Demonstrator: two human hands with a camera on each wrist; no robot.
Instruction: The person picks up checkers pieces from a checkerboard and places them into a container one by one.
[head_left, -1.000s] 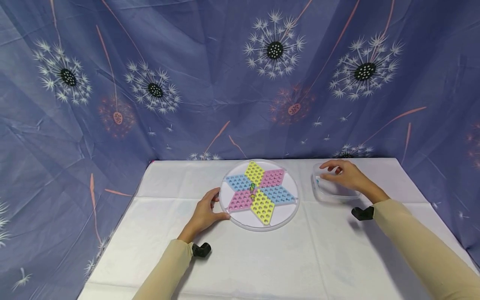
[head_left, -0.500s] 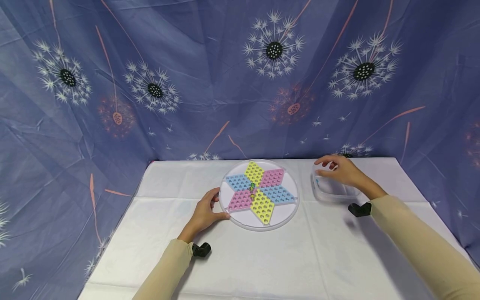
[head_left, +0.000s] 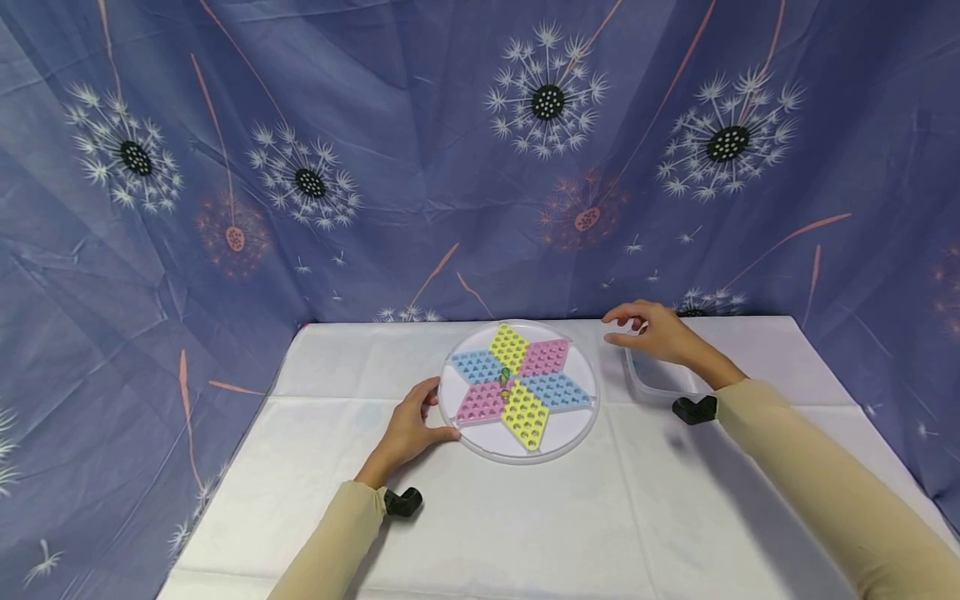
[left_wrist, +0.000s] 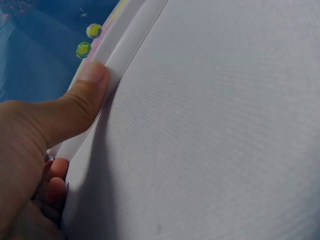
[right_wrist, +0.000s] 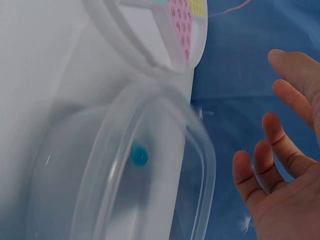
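Observation:
A round white Chinese checkers board (head_left: pixel 480 437) with yellow, pink and blue star points lies flat on the table. A few green and yellow marbles (head_left: pixel 505 393) sit near its centre; two of these marbles (left_wrist: pixel 93 31) show in the left wrist view. My left hand (head_left: pixel 408 427) holds the board's left rim, thumb against the edge and fingers curled beside it. My right hand (head_left: pixel 651 332) hovers over the far left corner of a clear plastic container (head_left: pixel 663 392), fingers loosely bent and spread. Nothing shows between those fingers. One blue marble (right_wrist: pixel 139 156) lies inside the container.
A white cloth (head_left: pixel 540 533) covers the table. Behind it and at the left hangs a blue curtain (head_left: pixel 420 167) with dandelion prints, close to the table's far edge. The container stands a short way right of the board.
My right hand has moved left and slightly away from me, from over the container toward the board. The left hand and the board have stayed in place.

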